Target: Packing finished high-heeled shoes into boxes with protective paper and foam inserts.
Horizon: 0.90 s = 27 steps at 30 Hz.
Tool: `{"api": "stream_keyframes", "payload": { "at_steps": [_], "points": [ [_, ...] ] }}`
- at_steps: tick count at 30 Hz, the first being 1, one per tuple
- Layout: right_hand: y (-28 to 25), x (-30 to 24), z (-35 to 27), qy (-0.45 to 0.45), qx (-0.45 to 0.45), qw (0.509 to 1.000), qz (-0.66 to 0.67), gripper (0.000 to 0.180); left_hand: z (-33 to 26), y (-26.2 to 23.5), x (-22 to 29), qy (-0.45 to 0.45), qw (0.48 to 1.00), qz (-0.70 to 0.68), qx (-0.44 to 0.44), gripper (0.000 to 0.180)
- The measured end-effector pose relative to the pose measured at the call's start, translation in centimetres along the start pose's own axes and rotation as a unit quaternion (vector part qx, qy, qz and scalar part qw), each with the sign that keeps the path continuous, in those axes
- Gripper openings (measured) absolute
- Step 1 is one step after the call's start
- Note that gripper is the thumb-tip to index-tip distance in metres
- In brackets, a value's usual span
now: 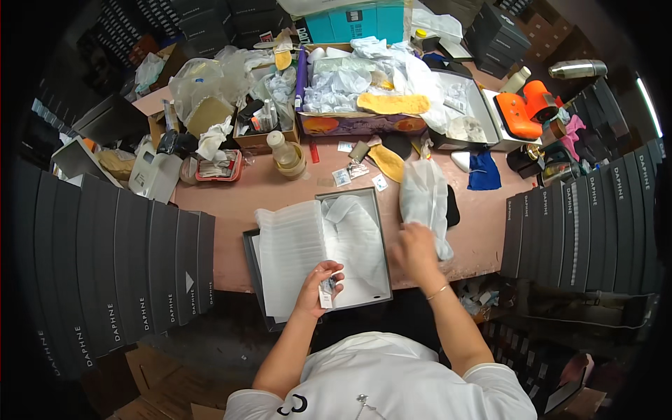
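left hand (318, 280): fingers pinch small packet (326, 294) over open box (350, 245) | right hand (414, 246): fingers grasp white wrapped shoe (424, 196) on surface (280, 189)

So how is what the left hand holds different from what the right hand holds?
The left hand pinches a small packet, flat and stiff, over the open grey box. The right hand grips a white bag, far larger, soft and crumpled, lying lengthwise on the pink table beside the box. Both are pale.
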State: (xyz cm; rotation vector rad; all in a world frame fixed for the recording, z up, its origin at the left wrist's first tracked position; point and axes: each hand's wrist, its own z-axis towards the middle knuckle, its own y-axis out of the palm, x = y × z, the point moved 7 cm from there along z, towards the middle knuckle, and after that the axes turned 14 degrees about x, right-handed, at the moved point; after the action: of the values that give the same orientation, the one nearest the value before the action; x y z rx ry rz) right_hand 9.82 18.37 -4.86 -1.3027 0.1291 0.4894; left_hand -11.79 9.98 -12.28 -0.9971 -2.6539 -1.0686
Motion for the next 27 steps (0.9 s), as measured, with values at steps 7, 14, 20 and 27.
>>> {"api": "stream_keyframes", "payload": {
  "at_steps": [7, 14, 20, 27],
  "points": [
    [7.0, -2.2, -2.6, 0.023, 0.055, 0.985, 0.163, 0.022, 2.9, -0.4, -1.0, 0.058, 0.985, 0.124, 0.105, 0.022],
    [-1.2, 6.4, -6.4, 0.392, 0.184, 0.670, 0.603, 0.023, 7.6, -0.9, -4.5, 0.362, 0.813, 0.415, 0.189, 0.049],
    [-1.1, 6.9, -13.8, 0.557, 0.042, 0.662, 0.501, 0.034, -1.9, 2.1, -1.4, 0.500, 0.734, 0.457, 0.053, 0.049],
    [2.3, -12.0, -7.7, 0.145, -0.221, 0.780, 0.567, 0.063, 1.2, 0.6, 3.5, 0.471, 0.692, 0.512, 0.192, 0.050]
  ]
}}
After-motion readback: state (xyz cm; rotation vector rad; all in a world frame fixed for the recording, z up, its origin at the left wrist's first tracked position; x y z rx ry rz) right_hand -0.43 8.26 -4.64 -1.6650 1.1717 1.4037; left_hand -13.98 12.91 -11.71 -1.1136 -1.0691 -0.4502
